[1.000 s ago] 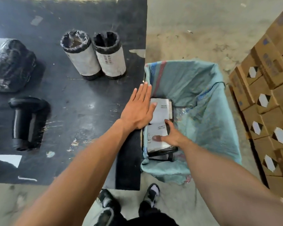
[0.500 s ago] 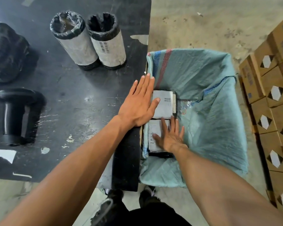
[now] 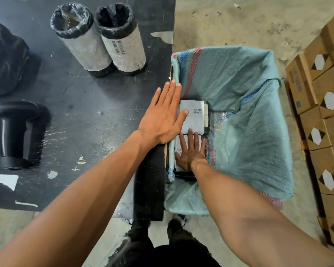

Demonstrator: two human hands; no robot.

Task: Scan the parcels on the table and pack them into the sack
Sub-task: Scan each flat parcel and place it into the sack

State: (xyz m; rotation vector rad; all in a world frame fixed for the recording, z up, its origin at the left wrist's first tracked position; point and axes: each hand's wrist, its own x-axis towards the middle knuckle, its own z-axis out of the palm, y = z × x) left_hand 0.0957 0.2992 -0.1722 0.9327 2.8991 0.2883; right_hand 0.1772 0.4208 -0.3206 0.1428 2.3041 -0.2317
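A blue-green woven sack (image 3: 245,135) hangs open against the right edge of the black table (image 3: 81,112). Inside it lie two black-wrapped parcels with white labels: a far one (image 3: 196,120) and a near one (image 3: 178,149). My right hand (image 3: 190,151) lies flat, fingers spread, on the near parcel. My left hand (image 3: 162,116) rests flat on the table's edge, its thumb over the sack's rim touching the far parcel. Two cylindrical parcels (image 3: 81,39) (image 3: 121,39) stand upright at the table's back.
A black wrapped bundle (image 3: 4,58) lies at the far left of the table and a black stand-like object (image 3: 15,133) lies in front of it. Stacked cardboard boxes (image 3: 324,120) line the right side. Concrete floor surrounds the sack; my feet show below.
My right hand has flattened from a grip on the near parcel to an open palm pressing on it. The view shifted closer; my left hand stayed at the table edge.
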